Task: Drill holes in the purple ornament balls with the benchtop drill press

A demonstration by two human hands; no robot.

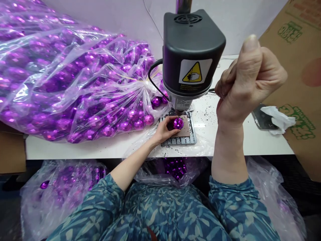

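Thumb and fingers of my left hand (165, 130) pinch a shiny purple faceted ball (178, 123). The ball rests on a small brown board (185, 131) over the slotted metal base plate (192, 139). Directly above it is the lower end of a bench drill press (194, 43), with a dark motor housing and a yellow warning label. My right hand (248, 80) is raised to the right of the housing, its fingers wrapped round the press's lever (212, 90). Most of the lever is hidden by the fist.
A large clear bag (75, 83) of purple balls covers the table's left side. Below the edge hang another bag (62, 197) and an open bag of balls (175, 169). Dark specks litter the white table (100, 149). A phone (262, 117), crumpled tissue (281, 118) and cardboard box (301, 83) are right.
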